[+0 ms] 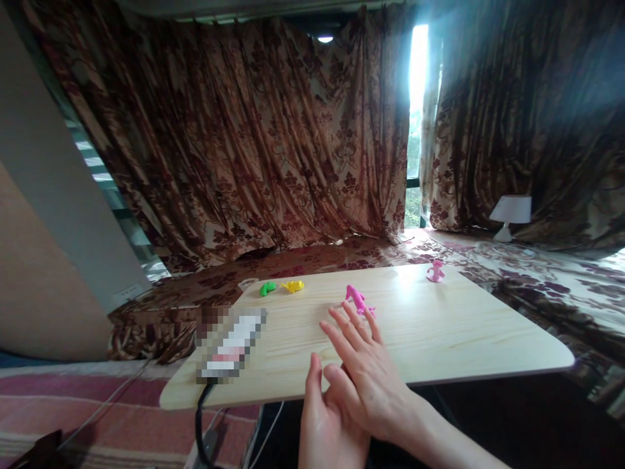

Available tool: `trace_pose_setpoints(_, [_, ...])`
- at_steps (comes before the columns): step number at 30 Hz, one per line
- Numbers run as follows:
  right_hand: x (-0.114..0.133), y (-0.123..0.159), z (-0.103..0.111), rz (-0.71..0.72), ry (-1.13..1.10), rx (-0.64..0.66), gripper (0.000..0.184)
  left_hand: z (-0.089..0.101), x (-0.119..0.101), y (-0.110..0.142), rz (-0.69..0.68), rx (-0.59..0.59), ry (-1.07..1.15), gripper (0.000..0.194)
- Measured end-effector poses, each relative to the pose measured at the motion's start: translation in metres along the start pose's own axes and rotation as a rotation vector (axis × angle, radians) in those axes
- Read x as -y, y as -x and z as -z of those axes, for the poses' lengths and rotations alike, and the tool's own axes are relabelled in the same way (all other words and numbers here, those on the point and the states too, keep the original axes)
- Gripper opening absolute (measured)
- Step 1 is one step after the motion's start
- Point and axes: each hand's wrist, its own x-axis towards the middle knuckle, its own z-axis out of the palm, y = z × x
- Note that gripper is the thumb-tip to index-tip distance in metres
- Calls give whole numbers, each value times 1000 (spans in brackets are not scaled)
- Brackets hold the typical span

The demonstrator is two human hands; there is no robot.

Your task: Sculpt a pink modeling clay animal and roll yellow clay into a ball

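My left hand point(326, 426) is at the near edge of the table, palm up, its thumb stretched out. Most of its other fingers are hidden under my right hand point(368, 381). That hand lies across the left palm, back upward, fingers straight and slightly spread. Whether anything sits between the palms cannot be seen. Just beyond the right fingertips is a bright pink clay-like figure point(355, 298), partly covered by them. Farther back are a green clay-like piece point(267, 288) and a yellow one point(293, 286). Another pink figure point(435, 271) stands upright at the far right.
The pale wood table point(454, 332) has rounded corners. A blurred-out flat object point(234, 342) lies at its left, with a black cable point(199, 417) running off the edge. Patterned curtains point(293, 143) hang behind, and a white lamp point(510, 212) stands at the back right.
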Motion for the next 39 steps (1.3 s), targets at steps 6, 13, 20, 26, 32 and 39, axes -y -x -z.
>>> trace_pose_setpoints(6, [-1, 1, -1, -69, 8, -56, 49, 2, 0, 0, 38, 90, -2, 66])
trace_pose_setpoints(13, [-15, -14, 8, -136, 37, -137, 44, 3, 1, 1, 24, -29, -105, 56])
trace_pose_setpoints(20, [-23, -29, 3, -159, -181, -122, 36, 5, 6, -5, -129, -282, -338, 24])
trace_pose_setpoints(26, [-24, -15, 19, -174, -534, -104, 30, 7, -1, -6, -155, -387, -392, 22])
trace_pose_setpoints(32, [-14, 30, 37, -145, -604, -61, 27, 0, -8, -2, -247, -359, -429, 12])
trace_pose_setpoints(39, [-8, 37, 28, -168, -609, -101, 7, 0, -3, -4, -412, -435, -722, 22])
